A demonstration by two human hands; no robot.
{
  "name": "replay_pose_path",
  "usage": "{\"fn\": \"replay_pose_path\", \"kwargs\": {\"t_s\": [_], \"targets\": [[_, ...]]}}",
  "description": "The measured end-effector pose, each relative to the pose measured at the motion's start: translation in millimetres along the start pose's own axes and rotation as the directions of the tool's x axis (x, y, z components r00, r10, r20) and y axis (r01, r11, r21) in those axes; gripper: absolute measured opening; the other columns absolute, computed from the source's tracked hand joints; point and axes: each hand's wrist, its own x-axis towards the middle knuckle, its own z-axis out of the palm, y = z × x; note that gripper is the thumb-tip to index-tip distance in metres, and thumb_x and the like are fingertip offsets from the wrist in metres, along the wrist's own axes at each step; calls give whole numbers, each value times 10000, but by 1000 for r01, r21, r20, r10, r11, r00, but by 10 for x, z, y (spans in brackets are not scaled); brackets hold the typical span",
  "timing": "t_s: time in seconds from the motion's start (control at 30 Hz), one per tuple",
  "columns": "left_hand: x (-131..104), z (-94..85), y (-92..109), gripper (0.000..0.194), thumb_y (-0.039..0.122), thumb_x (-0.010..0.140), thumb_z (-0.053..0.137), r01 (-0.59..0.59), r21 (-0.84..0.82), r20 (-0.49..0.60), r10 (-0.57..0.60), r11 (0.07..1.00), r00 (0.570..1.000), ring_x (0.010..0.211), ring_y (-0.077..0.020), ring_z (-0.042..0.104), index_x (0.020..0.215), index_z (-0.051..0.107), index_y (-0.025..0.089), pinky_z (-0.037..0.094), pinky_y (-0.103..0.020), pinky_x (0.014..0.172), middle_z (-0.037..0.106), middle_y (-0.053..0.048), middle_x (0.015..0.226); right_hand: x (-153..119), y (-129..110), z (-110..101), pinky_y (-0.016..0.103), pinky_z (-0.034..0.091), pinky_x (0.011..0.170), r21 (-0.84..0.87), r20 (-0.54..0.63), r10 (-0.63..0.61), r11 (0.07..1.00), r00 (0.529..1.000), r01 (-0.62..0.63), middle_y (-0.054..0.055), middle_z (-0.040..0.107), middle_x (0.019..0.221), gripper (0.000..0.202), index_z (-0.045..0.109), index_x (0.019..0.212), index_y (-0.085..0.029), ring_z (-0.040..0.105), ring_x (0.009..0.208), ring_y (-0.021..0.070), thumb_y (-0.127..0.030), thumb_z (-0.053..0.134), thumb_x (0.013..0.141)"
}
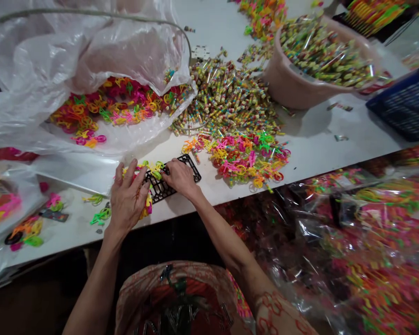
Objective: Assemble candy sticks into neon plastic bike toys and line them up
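Observation:
A black slotted plastic rack [164, 188] lies near the table's front edge, with small yellow-green plastic toys [156, 169] on its upper left part. My left hand [127, 197] rests over the rack's left end, fingers outstretched and slightly apart, on top of yellow and pink pieces. My right hand [179, 177] is over the rack's middle, its fingers bent and pressed together beside the yellow-green toys. What its fingertips hold is hidden. To the right of the rack sits a pile of bright plastic toys [249, 158], some wheel-like in shape.
A large clear plastic bag [28, 111] of colourful toys lies open at left. Behind the rack is a heap of small printed tubes [230, 95]. A pink tub [282, 86] of tubes and a blue basket [403, 104] stand at right. Filled bags [380, 260] lie below the table edge.

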Motion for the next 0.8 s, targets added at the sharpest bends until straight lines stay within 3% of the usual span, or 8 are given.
{"fn": "replay_pose_path", "kwargs": {"t_s": [0.13, 0.27, 0.37, 0.43, 0.57, 0.67, 0.8], "targets": [[3, -4, 21, 425, 374, 944, 403, 16, -9, 4, -16, 1000, 1000, 1456, -253, 237, 1336, 537, 282, 255, -489, 1173, 452, -33, 1489, 38, 5, -16, 295, 427, 816, 33, -22, -55, 998, 998, 56, 81, 634, 1034, 149, 649, 936, -181, 594, 985, 200, -218, 516, 881], [8, -41, 84, 441, 391, 945, 399, 64, 34, 45, -65, 997, 997, 1445, -284, 259, 1356, 518, 284, 262, -555, 1137, 452, -61, 1488, -13, 138, 59, 293, 420, 764, 272, -170, 39, 962, 985, 9, 36, 620, 888, 22, 618, 791, -189, 579, 851, 178, -208, 610, 783], [17, -93, 138, 446, 393, 943, 405, 97, 96, 59, -103, 991, 993, 1442, -325, 257, 1373, 496, 314, 152, -649, 1120, 427, -78, 1502, -34, 230, 152, 264, 411, 682, 555, -219, 149, 832, 964, -3, -12, 570, 776, 114, 554, 687, -194, 537, 740, 146, -198, 667, 675], [31, -125, 154, 446, 384, 940, 413, 86, 110, 67, -94, 990, 993, 1447, -325, 247, 1377, 488, 329, 91, -655, 1123, 417, -73, 1509, -34, 255, 187, 242, 397, 626, 721, -173, 180, 692, 968, 0, -43, 533, 709, 178, 520, 678, -196, 506, 675, 126, -199, 685, 613], [77, -142, 118, 421, 350, 948, 387, 69, 81, 94, -76, 994, 993, 1423, -295, 315, 1343, 526, 301, 161, -585, 1128, 460, -79, 1480, -26, 223, 172, 229, 379, 594, 859, -87, 133, 512, 987, 7, -73, 520, 662, 230, 500, 736, -202, 482, 623, 110, -218, 671, 583], [103, -111, 70, 385, 350, 948, 389, 87, 48, 75, -90, 995, 993, 1399, -280, 361, 1268, 587, 266, 255, -527, 1099, 513, -89, 1436, 6, 161, 184, 238, 385, 620, 854, -128, 96, 516, 987, 61, -62, 505, 661, 173, 496, 692, -204, 475, 642, 113, -251, 650, 628], [89, -91, 54, 373, 367, 947, 394, 82, 6, 62, -82, 997, 995, 1394, -265, 372, 1243, 593, 257, 307, -492, 1074, 539, -86, 1412, 91, 46, 308, 257, 414, 692, 795, -222, 132, 598, 966, 100, -30, 492, 686, 159, 488, 622, -208, 501, 746, 146, -258, 622, 691]]}}
